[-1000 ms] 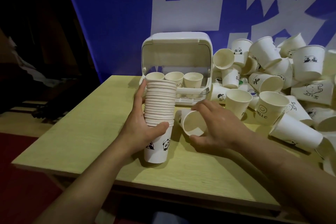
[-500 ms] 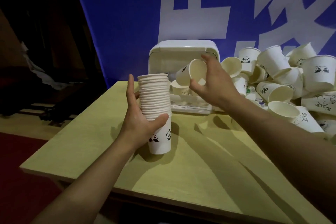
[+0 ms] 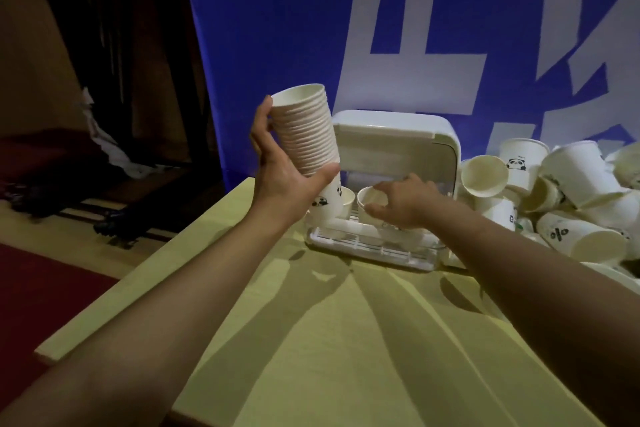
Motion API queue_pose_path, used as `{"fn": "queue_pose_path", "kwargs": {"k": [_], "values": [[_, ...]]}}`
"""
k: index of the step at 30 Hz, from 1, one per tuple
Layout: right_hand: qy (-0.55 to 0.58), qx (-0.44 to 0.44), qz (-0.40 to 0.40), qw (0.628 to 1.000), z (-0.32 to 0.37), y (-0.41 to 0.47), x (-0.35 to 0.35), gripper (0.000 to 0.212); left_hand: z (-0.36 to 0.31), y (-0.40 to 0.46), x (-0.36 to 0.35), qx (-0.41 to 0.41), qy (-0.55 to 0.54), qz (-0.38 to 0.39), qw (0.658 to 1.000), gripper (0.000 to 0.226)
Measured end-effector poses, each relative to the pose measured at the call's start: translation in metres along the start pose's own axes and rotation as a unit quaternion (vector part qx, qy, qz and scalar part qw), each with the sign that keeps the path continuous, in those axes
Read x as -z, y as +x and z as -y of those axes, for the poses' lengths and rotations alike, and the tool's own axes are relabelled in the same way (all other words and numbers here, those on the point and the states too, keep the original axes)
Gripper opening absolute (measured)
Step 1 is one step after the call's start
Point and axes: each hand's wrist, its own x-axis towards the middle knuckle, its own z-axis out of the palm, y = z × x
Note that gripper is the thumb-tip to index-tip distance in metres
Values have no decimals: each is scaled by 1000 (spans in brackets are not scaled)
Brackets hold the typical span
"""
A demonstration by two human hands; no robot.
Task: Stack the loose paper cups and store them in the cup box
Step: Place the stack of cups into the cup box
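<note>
I grip the cup stack (image 3: pixel 306 130) in my left hand (image 3: pixel 282 173); right hand (image 3: pixel 403 201) pinches a cup (image 3: pixel 370 199) inside the cup box (image 3: pixel 394 184). Many loose cups (image 3: pixel 568 191) remain on the tabletop (image 3: pixel 346 340).

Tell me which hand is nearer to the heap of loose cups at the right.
Right. The right hand is inside the open cup box, just left of the heap of loose cups. The left hand holds the cup stack beyond the box's far side.

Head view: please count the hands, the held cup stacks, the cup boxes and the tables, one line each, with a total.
hands: 2, left hand and right hand
cup stack: 1
cup box: 1
table: 1
total: 5
</note>
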Motion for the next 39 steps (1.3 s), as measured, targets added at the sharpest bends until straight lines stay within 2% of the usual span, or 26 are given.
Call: {"fn": "queue_pose_path", "kwargs": {"k": [3, 5, 10, 13, 15, 20, 23, 25, 29, 39], "values": [[13, -14, 8, 1000, -3, 4, -7, 68, 12, 10, -18, -11, 17, -9, 1000, 115], [25, -20, -15, 999, -4, 1, -9, 71, 20, 12, -29, -21, 23, -15, 999, 119], [130, -18, -158, 979, 2, -32, -9, 63, 31, 12, -52, -68, 42, -44, 996, 105], [197, 22, -261, 945, 12, -66, -19, 53, 42, 7, -65, -80, 59, -41, 994, 104], [236, 42, -302, 923, 18, -88, -28, 45, 49, 1, -69, -77, 79, -26, 994, 103], [318, 53, -219, 921, 26, -119, -57, 33, 50, -10, -69, 23, 113, 6, 993, 103], [351, 43, -161, 922, 22, -119, -79, 30, 51, -13, -70, 59, 168, 86, 980, 110], [393, 22, -135, 909, 17, -119, -91, 28, 54, -15, -70, 82, 182, 113, 973, 112], [444, -19, -132, 886, 12, -120, -99, 25, 55, -14, -71, 106, 177, 114, 972, 112], [485, -21, -129, 865, 9, -120, -101, 22, 49, 0, -89, 116, 203, 93, 968, 110]]}}
